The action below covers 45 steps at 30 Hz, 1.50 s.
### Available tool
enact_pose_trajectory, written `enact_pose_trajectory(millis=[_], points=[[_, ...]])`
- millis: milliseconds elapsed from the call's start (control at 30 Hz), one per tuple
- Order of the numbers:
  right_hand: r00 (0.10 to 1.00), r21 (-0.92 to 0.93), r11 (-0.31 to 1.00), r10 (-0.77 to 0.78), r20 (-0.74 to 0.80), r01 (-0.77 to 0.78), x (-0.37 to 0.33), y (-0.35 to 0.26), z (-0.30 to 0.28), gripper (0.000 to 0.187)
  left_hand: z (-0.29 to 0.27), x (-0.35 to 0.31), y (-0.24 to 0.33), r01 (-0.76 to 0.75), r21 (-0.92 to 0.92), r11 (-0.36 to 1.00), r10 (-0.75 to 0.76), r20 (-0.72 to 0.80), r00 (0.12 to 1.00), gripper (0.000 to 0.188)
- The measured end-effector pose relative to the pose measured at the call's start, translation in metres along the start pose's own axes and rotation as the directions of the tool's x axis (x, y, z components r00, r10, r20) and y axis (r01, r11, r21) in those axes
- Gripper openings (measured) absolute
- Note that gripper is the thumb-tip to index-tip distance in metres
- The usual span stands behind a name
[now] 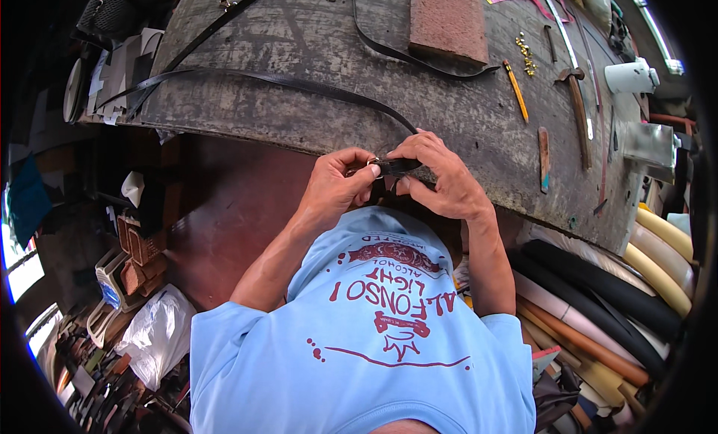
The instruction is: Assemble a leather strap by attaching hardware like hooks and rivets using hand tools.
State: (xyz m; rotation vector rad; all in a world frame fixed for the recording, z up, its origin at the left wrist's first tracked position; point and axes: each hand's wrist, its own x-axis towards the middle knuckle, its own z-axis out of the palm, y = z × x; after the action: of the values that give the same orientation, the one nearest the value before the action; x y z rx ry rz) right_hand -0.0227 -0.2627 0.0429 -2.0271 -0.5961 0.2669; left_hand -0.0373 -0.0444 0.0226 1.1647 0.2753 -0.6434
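Note:
A long black leather strap point(321, 90) runs from the left across the worktable and curves down to my hands at the near edge. My right hand point(446, 178) is closed on the strap near its end, thumb below and fingers above. Beside it, my left hand point(338, 183) pinches a small metal fitting point(373, 162) at the strap's end. The fitting looks like a buckle or ring, but my fingers partly cover it. A short piece of the strap hangs below, between the hands.
On the worktable point(247, 116) lie a reddish stone slab point(447, 23), another black strap point(389, 54), a yellow pencil point(516, 91), brass pieces point(526, 56), a hammer point(580, 120) and a flat wooden-handled tool point(544, 159). A white can point(630, 77) stands right. Material rolls point(598, 288) lie at lower right.

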Motion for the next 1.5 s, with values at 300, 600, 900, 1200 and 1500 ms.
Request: enact_pose_trajectory(millis=[300,600,900,1200,1500], points=[[0.991,-0.162,0.986,-0.062,-0.121,0.042,-0.003,0.016,0.002,0.043,0.009,0.011,-0.005,-0.062,0.047,0.997,0.066,-0.083,0.994,0.012],[0.819,-0.314,0.933,-0.037,-0.573,-0.177,-0.015,0.041,-0.055,0.034,0.025,0.033,-0.006,-0.068,-0.074,0.995,0.06,-0.11,0.992,0.01],[0.639,-0.39,0.74,0.07,-0.766,-0.548,0.001,0.144,-0.166,0.015,0.029,0.036,-0.008,-0.08,-0.011,0.997,0.078,-0.125,0.989,0.013],[0.675,-0.524,0.643,-0.014,-0.738,-0.559,0.011,0.151,-0.163,0.012,0.036,0.039,0.0,-0.038,0.018,0.999,0.04,-0.133,0.99,0.015],[0.611,0.241,0.932,0.361,-0.705,-0.272,-0.04,0.031,-0.047,0.005,0.035,0.037,-0.002,-0.047,0.053,0.997,0.053,-0.12,0.991,0.015]])
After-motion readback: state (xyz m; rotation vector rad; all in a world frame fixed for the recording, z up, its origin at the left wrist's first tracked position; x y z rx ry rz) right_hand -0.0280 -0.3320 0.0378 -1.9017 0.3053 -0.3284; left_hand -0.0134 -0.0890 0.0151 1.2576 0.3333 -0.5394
